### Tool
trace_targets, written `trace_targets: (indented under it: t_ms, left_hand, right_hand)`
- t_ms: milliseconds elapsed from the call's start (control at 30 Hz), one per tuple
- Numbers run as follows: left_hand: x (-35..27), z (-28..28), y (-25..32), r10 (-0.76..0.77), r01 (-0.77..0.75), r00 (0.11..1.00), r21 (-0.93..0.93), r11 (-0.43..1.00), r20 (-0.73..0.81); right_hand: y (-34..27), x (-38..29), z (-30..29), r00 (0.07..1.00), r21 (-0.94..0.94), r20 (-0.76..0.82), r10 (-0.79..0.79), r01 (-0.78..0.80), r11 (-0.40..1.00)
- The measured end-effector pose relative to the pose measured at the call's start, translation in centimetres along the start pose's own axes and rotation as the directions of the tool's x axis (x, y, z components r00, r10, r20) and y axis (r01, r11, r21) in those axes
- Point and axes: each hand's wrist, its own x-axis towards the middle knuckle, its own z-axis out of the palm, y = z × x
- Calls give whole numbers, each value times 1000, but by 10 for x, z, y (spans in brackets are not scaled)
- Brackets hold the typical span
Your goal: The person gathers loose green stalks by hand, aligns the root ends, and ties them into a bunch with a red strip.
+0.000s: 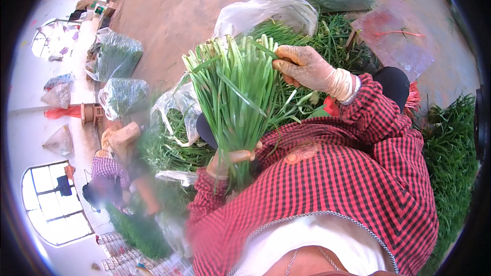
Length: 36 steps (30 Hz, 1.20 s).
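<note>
A thick bunch of long green leafy stalks, like garlic chives [241, 96], stands upright before me, its pale cut ends at the top. My left hand [234, 161], in a thin glove, is wrapped round the lower, leafy part of the bunch. At the upper right edge, my right hand [307, 69], in a soiled pale glove, pinches a flat green leaf [264, 49] between thumb and fingers beside the pale ends. Loose leaves hang from the bunch at its right side.
Loose greens lie around an open plastic bag [264, 11]. A board [399, 38] with a red tie on it stands at the right, near red strands [412, 97]. More greens [450, 161] are piled at far right. Filled bags [122, 57] and another person [111, 176] are at the left.
</note>
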Motion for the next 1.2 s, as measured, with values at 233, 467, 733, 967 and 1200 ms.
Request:
trace_targets:
  t_ms: [233, 467, 733, 967, 1200]
  left_hand:
    - [-12, -6, 8, 93, -91, 990, 21, 996, -102]
    - [-22, -26, 3, 67, -42, 988, 173, 984, -142]
    - [-12, -14, -1, 39, -9, 989, 208, 978, -141]
    - [-24, -32, -10, -21, 36, 998, 257, 966, -62]
    - [-24, -33, -21, -83, 85, 996, 218, 972, -17]
  right_hand:
    - [32, 15, -37, 948, -370, -266, -173, 65, 927]
    - [15, 0, -44, 921, -787, -75, -383, 182, 590]
    - [-30, -10, 35, 895, -679, 347, -279, 445, 584]
    - [-11, -17, 4, 920, -176, 328, -215, 283, 943]
    - [32, -11, -86, 975, -145, -224, 9, -42, 989]
